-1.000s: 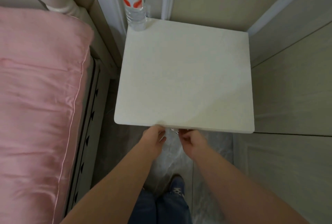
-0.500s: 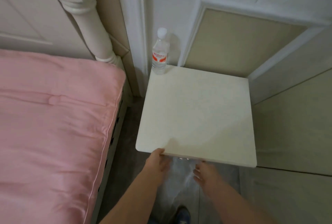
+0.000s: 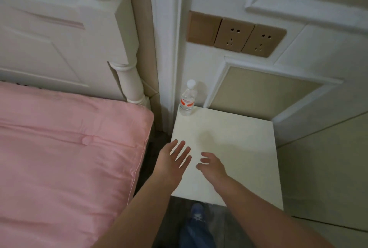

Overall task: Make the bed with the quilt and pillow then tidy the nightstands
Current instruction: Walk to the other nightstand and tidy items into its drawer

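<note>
**Hands left the front edge of the nightstand**

Your fingers (image 3: 182,149) were spread wide and held nothing. Half a second earlier both hands were at the nightstand's front edge; now your left hand (image 3: 173,161) and right hand (image 3: 211,165) hovered over the nightstand (image 3: 239,148). I judge the work at that edge was finished. The water bottle (image 3: 187,100) stood upright in the back left corner, long axis vertical, cap up, beside the pink quilt (image 3: 69,148).
</note>
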`<state>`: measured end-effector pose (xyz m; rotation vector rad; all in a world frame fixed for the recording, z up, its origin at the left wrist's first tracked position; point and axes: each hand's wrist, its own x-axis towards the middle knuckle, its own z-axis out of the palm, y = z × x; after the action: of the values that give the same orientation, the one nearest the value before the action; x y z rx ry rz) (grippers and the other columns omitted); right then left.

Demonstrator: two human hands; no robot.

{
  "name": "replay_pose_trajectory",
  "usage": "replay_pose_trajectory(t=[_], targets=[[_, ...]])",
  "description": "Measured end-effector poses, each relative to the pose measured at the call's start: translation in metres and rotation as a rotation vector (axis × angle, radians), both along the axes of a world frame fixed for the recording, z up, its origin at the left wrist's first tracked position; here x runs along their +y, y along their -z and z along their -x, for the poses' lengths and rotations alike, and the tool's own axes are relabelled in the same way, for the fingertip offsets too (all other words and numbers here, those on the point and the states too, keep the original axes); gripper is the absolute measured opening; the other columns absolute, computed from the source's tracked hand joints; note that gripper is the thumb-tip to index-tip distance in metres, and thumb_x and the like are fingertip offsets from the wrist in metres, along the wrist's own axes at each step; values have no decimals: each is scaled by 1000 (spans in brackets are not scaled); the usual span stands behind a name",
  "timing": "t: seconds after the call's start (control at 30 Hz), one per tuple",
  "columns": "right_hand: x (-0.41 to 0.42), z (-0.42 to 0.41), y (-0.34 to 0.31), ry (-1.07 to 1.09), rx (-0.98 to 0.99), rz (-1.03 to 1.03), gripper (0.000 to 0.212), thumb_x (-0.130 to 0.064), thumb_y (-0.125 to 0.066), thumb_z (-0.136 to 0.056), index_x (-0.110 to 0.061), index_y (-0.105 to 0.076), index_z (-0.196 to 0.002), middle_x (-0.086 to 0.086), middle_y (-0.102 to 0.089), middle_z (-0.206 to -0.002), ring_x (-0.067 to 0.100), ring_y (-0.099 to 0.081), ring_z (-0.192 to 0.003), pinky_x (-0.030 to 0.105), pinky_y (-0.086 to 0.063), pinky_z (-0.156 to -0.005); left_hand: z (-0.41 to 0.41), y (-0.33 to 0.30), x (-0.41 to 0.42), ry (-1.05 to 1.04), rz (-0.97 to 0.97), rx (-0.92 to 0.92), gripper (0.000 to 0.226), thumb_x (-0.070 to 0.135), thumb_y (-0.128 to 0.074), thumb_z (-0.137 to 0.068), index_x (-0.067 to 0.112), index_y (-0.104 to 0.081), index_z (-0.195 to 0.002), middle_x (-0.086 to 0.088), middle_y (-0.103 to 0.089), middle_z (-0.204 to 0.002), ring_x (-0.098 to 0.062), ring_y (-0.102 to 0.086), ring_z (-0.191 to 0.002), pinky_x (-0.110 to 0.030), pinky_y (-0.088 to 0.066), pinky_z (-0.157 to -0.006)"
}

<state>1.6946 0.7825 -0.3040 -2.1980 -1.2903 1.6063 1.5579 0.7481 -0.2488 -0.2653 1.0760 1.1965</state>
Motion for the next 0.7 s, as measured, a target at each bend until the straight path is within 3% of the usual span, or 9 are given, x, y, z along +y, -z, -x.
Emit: replay_pose_trajectory(t=[0.13,0.3,0.43,0.53,0.57,0.7], targets=[[63,12,8,-131,11,-75,61,-18,-70,-87,-25,-41,-141,2,-56,-133,22,-58,-115,27,-47,-91,9,9,40,12,-13,52,26,33,-42,-101,22,-58,-118,0,-65,-124,-26,-61,-115,-44,-42,-108],[144,21,15,-197,7,-179,83,-22,-76,-80,-27,-29,-149,2,-52,-140,22,-52,-125,31,-44,-101,6,28,103,-28,24,151,33,29,-46,-100,20,-51,-131,2,-57,-134,-22,-57,-118,-43,-42,-107],[196,38,14,-265,62,-274,95,-15,-79,-79,-27,-21,-153,2,-48,-143,20,-56,-120,20,-39,-90,4,34,157,-13,-22,322,45,23,-47,-99,25,-41,-144,3,-45,-146,-19,-46,-130,-42,-35,-113],[224,52,27,-202,227,-258,88,-8,-81,-76,-30,-35,-148,0,-53,-133,22,-58,-119,28,-51,-93,10,40,187,114,-50,573,59,6,-40,-99,36,-30,-149,6,-32,-155,-19,-32,-142,-44,-28,-117],[227,57,33,-155,265,-250,79,-6,-80,-77,-27,-42,-143,-1,-56,-127,23,-58,-118,28,-55,-88,12,46,193,181,-70,656,62,4,-38,-98,38,-28,-149,7,-31,-156,-18,-30,-143,-44,-26,-118],[231,63,37,-223,227,-348,61,-13,-81,-76,-19,-49,-128,-2,-58,-111,16,-59,-101,15,-53,-75,22,78,199,334,-138,777,57,13,-45,-94,42,-37,-142,3,-42,-149,-22,-39,-138,-52,-31,-115]])
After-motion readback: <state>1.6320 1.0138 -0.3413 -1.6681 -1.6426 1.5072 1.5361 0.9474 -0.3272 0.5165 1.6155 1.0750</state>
